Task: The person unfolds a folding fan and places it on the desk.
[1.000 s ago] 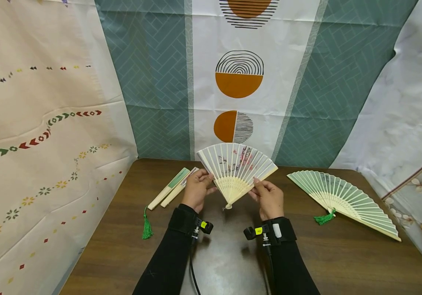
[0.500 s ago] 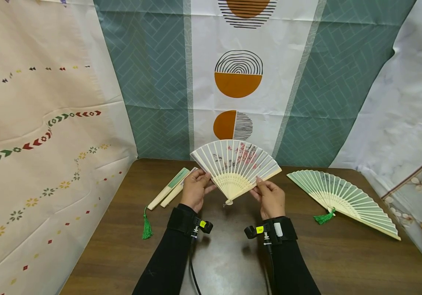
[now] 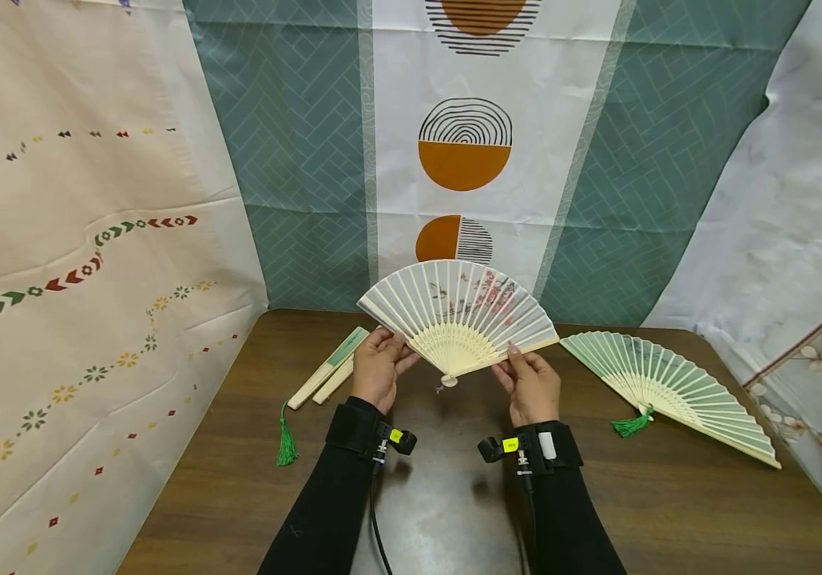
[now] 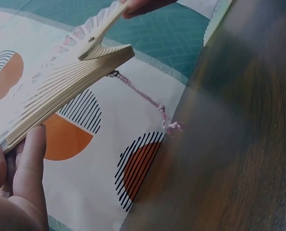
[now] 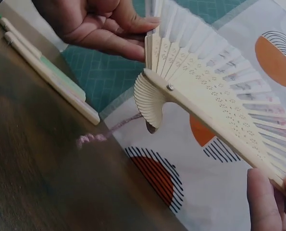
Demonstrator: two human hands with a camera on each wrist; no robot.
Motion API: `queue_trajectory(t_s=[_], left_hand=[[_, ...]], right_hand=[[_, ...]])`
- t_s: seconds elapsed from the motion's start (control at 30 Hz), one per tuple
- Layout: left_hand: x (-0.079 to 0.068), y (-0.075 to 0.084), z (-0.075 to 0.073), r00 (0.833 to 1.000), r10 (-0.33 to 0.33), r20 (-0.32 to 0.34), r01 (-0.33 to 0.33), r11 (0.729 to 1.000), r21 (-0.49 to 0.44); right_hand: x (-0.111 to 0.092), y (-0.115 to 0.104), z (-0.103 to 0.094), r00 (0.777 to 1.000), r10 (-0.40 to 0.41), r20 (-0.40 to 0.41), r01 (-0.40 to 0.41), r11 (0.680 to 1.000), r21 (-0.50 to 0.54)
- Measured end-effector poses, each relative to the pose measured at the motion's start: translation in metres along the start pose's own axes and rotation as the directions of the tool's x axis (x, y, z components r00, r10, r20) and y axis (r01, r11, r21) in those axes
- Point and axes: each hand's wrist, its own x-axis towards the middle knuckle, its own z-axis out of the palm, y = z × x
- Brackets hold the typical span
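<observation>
Between both hands a white folding fan [image 3: 454, 311] with pink blossoms is held spread above the table. My left hand [image 3: 379, 371] pinches its left outer rib, with thumb and fingers on either side. The right outer rib is pinched by my right hand [image 3: 531, 387]. In the right wrist view the rivet [image 5: 170, 87] and pierced ribs show clearly. A short pinkish cord [image 4: 143, 95] dangles from the fan's base in the left wrist view.
Two folded fans lie at the left: a green one [image 3: 327, 369] with a green tassel [image 3: 286, 444], and a pale one [image 3: 334, 381] partly behind my left hand. An open green fan [image 3: 669, 391] lies at the right of the brown table [image 3: 446, 511]. Patterned cloths hang behind.
The white fan has spread wider and risen slightly. My right hand has shifted a little to the right, while my left has moved slightly left. The fans on the table stay put.
</observation>
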Motion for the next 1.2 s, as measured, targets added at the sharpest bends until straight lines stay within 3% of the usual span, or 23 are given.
queue_trajectory(t_s=[0.3,0.6,0.9,1.2], left_hand=[[-0.001,-0.001,0.006,0.999,0.013,-0.038,-0.016,0.997,-0.079],[-0.004,-0.007,0.014,0.997,0.016,-0.079,-0.026,0.990,-0.139],[-0.010,-0.013,0.017,0.978,-0.062,-0.201,0.044,0.995,-0.094],[-0.008,-0.020,0.025,0.974,-0.031,-0.224,-0.016,0.979,-0.205]], right_hand=[[0.001,0.001,-0.001,0.999,-0.018,-0.042,0.021,0.997,0.070],[0.004,0.002,-0.001,0.984,-0.012,-0.179,0.051,0.976,0.211],[0.004,0.005,-0.002,0.970,-0.020,-0.243,0.074,0.974,0.216],[0.004,0.003,-0.001,0.967,0.004,-0.254,0.060,0.967,0.246]])
